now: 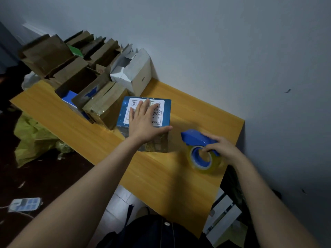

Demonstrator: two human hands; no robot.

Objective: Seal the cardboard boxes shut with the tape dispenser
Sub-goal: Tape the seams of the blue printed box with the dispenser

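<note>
A blue box (164, 108) with a white printed label stands on the yellow wooden table (161, 172). My left hand (145, 120) lies flat on its top, fingers straight, thumb along the near edge. To the right of the box, a blue tape dispenser (197, 138) with a roll of clear yellowish tape (204, 160) sits on the table. My right hand (223, 147) grips its handle from the right side.
Several brown cardboard boxes (105, 104) and a white open box (132, 72) crowd the table's far left against the grey wall. A yellow bag (30, 138) and a power strip (25, 204) lie on the dark floor at left. The table's right edge is close to the dispenser.
</note>
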